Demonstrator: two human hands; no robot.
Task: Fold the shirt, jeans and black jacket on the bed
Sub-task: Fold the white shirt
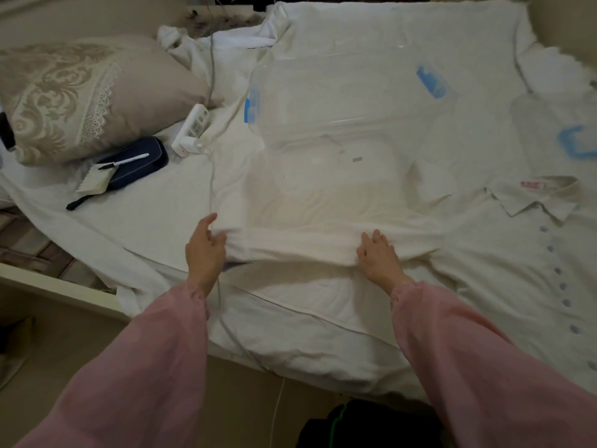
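Hands apart: left hand (205,250) pinching white cloth band (290,245), right hand (379,258) pressing it flat-fingered. Shirt (517,270) lying at 3 o'clock (buttoned). Clear box (307,119) crowding 12, cable (233,336) trailing at 7.

Both arms reach forward, side by side and a bit apart. Each arm is in a loose pink sleeve, the left sleeve (145,367) and the right sleeve (484,350), and both end at the wrist. The left hand (205,250) is turned on its side with the thumb up. Its fingers curl round the edge of a white cloth (290,244). The right hand (379,257) is palm down. Its fingers point away and lie nearly straight on the same cloth.
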